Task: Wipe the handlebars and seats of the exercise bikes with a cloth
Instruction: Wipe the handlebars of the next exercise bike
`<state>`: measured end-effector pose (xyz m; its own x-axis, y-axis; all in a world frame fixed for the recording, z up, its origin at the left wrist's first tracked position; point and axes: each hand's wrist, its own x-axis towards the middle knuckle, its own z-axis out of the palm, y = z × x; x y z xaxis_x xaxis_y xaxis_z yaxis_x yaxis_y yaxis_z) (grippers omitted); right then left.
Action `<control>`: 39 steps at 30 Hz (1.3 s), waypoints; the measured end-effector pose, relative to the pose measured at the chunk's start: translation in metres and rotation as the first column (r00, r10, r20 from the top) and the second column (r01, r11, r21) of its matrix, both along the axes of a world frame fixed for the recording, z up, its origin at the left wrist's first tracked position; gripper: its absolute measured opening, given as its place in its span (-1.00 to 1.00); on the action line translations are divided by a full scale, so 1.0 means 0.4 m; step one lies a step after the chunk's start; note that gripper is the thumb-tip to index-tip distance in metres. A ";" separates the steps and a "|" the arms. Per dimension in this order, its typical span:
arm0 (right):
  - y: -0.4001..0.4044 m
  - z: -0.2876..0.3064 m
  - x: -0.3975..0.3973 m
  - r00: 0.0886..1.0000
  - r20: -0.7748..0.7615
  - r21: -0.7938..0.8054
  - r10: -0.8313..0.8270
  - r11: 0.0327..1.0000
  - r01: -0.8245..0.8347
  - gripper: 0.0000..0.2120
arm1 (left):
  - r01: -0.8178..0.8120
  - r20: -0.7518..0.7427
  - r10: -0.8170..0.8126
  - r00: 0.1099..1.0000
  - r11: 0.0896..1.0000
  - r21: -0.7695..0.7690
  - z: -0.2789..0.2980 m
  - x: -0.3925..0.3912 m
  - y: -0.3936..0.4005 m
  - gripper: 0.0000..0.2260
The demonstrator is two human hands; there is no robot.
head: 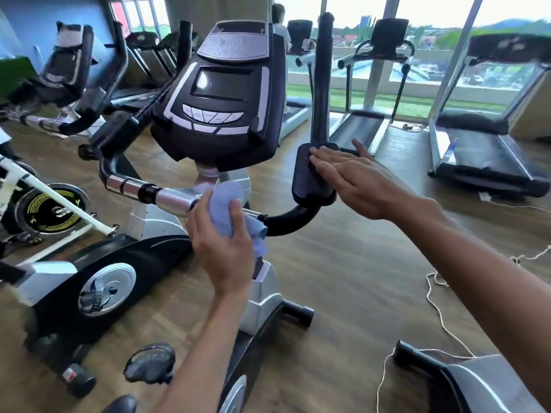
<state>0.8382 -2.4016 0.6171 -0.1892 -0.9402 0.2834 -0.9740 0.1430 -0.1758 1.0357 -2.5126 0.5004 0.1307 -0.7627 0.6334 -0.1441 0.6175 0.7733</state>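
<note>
Left hand [222,242] clutching cloth [229,210] on handlebar [167,198] (right hand [354,180] flat).

Beyond my station I see three treadmills [474,150] ranged along a window [441,40], their decks on a wooden floor [343,278]. A person [280,22] stands on another treadmill farther back. A white cord [438,308] trails loosely over the floor at right, near a grey machine base [477,380]. A blue wall [26,28] closes the left side. Outside the glass lie grass and distant hills.
</note>
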 end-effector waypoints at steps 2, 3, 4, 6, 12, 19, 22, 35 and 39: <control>-0.003 0.012 -0.027 0.999 0.011 -0.028 -0.040 0.999 0.040 -0.35 | 0.064 -0.086 -0.060 0.994 0.997 0.040 0.006 -0.073 0.083 -0.55; -0.007 0.018 -0.041 0.998 0.026 -0.026 -0.066 0.997 0.066 -0.37 | 0.067 -0.038 -0.066 0.997 0.998 0.023 0.004 -0.122 0.122 -0.53; -0.010 0.025 -0.051 0.996 0.046 -0.013 -0.081 0.997 0.082 -0.41 | 0.030 0.057 -0.030 0.998 1.000 0.008 0.002 -0.170 0.159 -0.49; -0.019 0.038 -0.068 0.993 0.107 0.007 -0.054 0.999 0.054 -0.46 | -0.096 0.239 0.097 0.966 0.995 -0.014 0.006 -0.251 0.203 -0.41; -0.025 0.042 -0.091 0.978 0.208 -0.003 0.002 1.000 -0.002 -0.44 | -0.358 0.391 0.400 0.829 0.917 -0.178 -0.013 -0.322 0.189 -0.38; -0.048 0.070 -0.125 0.940 0.341 -0.023 0.015 1.000 -0.007 -0.32 | -0.314 0.377 0.432 0.819 0.888 -0.335 0.061 -0.294 0.090 -0.54; -0.066 0.072 -0.131 0.939 0.343 -0.072 0.027 0.997 -0.002 -0.24 | -0.179 0.406 0.278 0.871 0.947 -0.266 0.114 -0.279 0.047 -0.59; -0.058 -0.021 -0.163 0.349 0.896 -0.324 0.274 0.942 0.093 -0.40 | -0.230 0.506 0.324 0.799 0.943 -0.240 0.186 -0.411 0.096 -0.61; -0.055 -0.037 -0.148 0.276 0.910 -0.359 0.308 0.920 0.155 -0.35 | -0.189 0.531 0.297 0.793 0.950 -0.249 0.212 -0.408 0.061 -0.61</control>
<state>0.7789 -2.4235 0.6025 -0.4667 -0.8557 0.2237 -0.0802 -0.2109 -0.9742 0.8724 -2.4884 0.5853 -0.1185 -0.6245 0.7720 -0.6785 0.6186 0.3962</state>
